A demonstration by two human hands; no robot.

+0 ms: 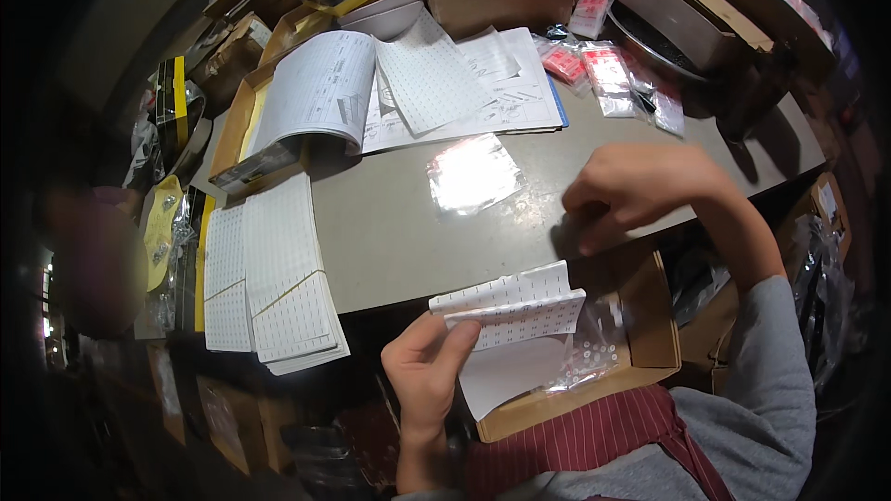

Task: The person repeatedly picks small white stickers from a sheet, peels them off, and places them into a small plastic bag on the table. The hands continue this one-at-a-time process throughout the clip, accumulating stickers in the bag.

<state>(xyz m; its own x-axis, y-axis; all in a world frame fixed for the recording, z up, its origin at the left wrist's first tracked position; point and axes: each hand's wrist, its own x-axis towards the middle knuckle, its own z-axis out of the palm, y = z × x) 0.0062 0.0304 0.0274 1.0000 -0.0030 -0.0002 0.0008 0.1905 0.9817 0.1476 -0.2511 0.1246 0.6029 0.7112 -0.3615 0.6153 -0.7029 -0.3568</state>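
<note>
My left hand (429, 366) pinches folded white label sheets (520, 317) printed with rows of small marks, thumb on top. The sheets are bent open over a cardboard box (650, 315) at my lap. Partly behind them, a clear plastic bag (594, 353) with several small white round pieces lies in the box. My right hand (640, 187) hovers over the table's near edge, its fingers curled inward; whatever they may hold is hidden. To its left, a shiny clear plastic bag (474, 173) rests flat on the grey table (399, 232).
Banded stacks of label sheets (283, 269) stand at the left edge. Behind are an open booklet (316, 93), a loose label sheet (432, 74) and drawings (520, 102). Red-and-white packets (608, 79) lie at the back right. Cardboard boxes (497, 0) line the far side.
</note>
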